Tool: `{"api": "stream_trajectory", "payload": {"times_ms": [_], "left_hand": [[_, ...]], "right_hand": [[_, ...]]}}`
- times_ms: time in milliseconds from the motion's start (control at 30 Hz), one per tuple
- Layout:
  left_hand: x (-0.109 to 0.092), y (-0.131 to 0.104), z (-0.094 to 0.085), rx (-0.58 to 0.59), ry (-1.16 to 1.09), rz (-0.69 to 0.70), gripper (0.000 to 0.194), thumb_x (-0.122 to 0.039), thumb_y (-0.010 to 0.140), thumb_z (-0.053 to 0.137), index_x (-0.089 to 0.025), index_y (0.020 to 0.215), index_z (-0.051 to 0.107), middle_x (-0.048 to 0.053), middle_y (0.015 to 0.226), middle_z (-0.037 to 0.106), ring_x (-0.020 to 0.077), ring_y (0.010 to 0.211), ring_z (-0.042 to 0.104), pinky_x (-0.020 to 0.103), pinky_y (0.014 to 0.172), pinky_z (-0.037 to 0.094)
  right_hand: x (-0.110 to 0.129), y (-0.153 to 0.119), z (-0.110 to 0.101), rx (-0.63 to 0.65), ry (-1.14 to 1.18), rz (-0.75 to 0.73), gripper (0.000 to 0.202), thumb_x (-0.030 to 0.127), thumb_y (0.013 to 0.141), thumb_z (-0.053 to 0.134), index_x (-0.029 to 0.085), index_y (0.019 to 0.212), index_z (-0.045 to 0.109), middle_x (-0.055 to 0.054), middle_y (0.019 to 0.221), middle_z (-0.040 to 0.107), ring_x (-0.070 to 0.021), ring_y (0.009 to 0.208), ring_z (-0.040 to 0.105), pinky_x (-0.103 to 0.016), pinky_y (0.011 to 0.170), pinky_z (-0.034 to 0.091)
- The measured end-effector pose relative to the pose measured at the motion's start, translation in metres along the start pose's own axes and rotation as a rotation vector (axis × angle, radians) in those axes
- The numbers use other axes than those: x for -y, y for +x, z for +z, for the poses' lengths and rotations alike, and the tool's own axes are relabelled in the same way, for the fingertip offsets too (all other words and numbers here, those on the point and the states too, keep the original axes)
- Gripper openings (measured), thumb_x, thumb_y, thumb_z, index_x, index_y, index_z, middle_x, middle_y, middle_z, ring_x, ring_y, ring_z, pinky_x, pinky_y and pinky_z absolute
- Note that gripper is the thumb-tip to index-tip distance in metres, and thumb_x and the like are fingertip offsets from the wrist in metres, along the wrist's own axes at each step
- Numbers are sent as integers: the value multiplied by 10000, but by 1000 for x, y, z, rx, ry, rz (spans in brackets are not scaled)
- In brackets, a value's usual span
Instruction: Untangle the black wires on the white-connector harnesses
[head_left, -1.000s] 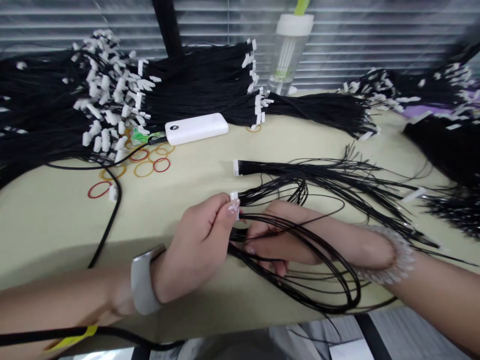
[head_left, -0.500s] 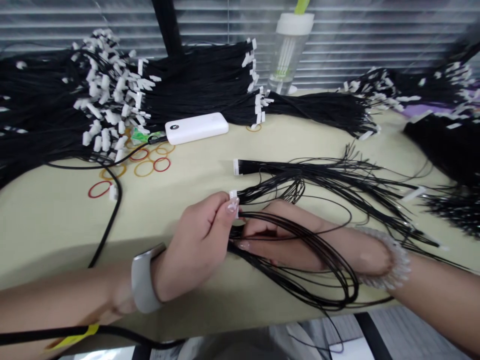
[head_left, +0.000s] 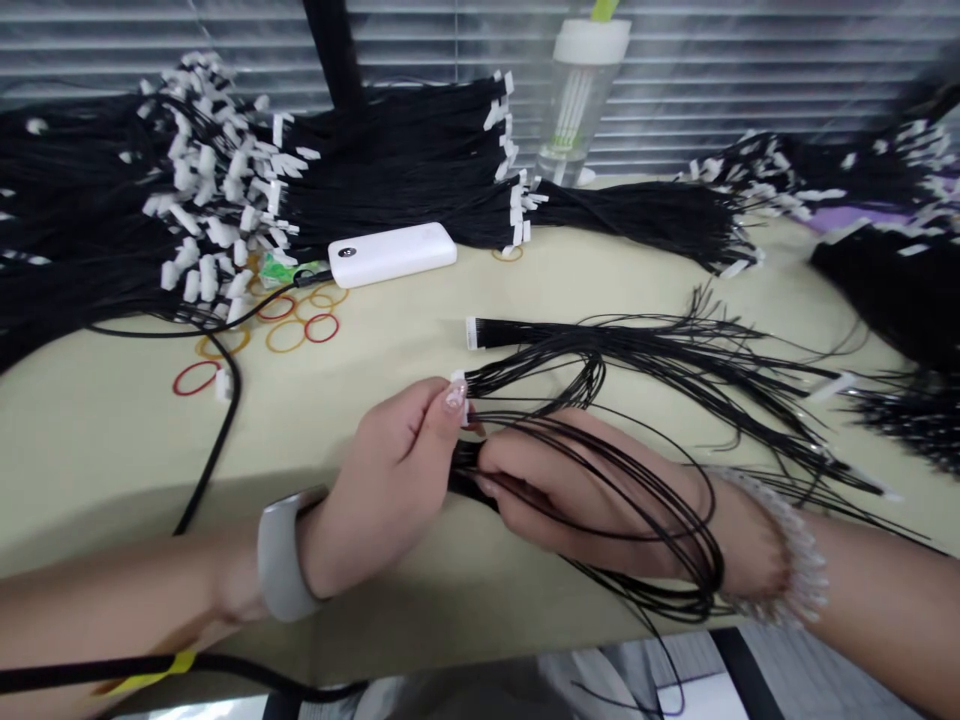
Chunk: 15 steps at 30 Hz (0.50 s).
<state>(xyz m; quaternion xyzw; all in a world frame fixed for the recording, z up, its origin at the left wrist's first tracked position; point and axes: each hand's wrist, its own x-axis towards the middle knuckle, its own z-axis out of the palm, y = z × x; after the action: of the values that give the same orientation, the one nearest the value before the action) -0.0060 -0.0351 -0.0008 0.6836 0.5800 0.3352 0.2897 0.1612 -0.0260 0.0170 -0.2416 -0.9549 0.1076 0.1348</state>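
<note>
My left hand (head_left: pixel 401 470) pinches a small white connector (head_left: pixel 459 385) between thumb and fingers; thin black wires run from it to the right. Close beside it, my right hand (head_left: pixel 570 490) is closed around a bunch of black wires (head_left: pixel 466 470) just below the connector. A loop of wires (head_left: pixel 675 545) curves over the back of the right hand and down past the wrist. What lies inside the right fingers is partly hidden. Behind the hands lies another wire harness (head_left: pixel 540 333) with a white connector (head_left: pixel 472 333) at its left end.
Bundles of black cables (head_left: pixel 405 165) with white connectors line the back. A white power bank (head_left: pixel 392 254), loose rubber bands (head_left: pixel 286 336) and a clear bottle (head_left: pixel 581 100) stand or lie there. A thick black cable (head_left: pixel 217 450) crosses the left side. More wires (head_left: pixel 907 420) lie right.
My right hand has closed more fully around the wires, its fingers curling in, and the wire loop lies further over it. My left hand has shifted slightly left with the connector.
</note>
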Motion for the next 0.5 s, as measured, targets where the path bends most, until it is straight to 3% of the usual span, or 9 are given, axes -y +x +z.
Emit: {"api": "stream_trajectory", "payload": {"times_ms": [167, 267, 333, 400, 500], "left_hand": [[1, 0, 0, -34, -51, -81, 347, -387, 867, 316, -171, 669, 501, -18, 632, 556, 102, 569, 469, 208, 498, 350], [2, 2, 0, -54, -105, -120, 366, -421, 861, 307, -176, 707, 530, -7, 668, 591, 115, 584, 496, 218, 513, 376], [2, 2, 0, -63, -127, -135, 364, -436, 856, 309, -177, 714, 523, -4, 684, 598, 119, 593, 505, 221, 518, 387], [2, 3, 0, -68, -137, -139, 358, -442, 852, 316, -177, 708, 508, -6, 683, 591, 118, 594, 508, 220, 521, 394], [5, 3, 0, -76, -126, -147, 368, -453, 850, 315, -174, 689, 494, -5, 666, 566, 117, 596, 503, 217, 512, 394]], "right_hand": [[-10, -1, -7, 8, -2, 233, 107, 121, 701, 472, 181, 616, 501, 35, 574, 514, -81, 522, 423, -227, 497, 326], [-30, -7, -24, 127, 138, 336, 72, 191, 705, 517, 176, 641, 547, 46, 566, 535, -48, 489, 425, -176, 444, 331], [-45, -13, -40, 130, 128, 438, 115, 180, 711, 507, 166, 612, 562, 41, 510, 516, -37, 435, 390, -176, 399, 294], [-58, -18, -56, 34, 10, 563, 134, 195, 706, 515, 162, 601, 590, 43, 435, 471, -24, 370, 324, -189, 374, 242], [-69, -23, -71, -240, -166, 786, 145, 270, 692, 554, 161, 686, 650, 18, 482, 528, -40, 428, 410, -229, 442, 292]]}}
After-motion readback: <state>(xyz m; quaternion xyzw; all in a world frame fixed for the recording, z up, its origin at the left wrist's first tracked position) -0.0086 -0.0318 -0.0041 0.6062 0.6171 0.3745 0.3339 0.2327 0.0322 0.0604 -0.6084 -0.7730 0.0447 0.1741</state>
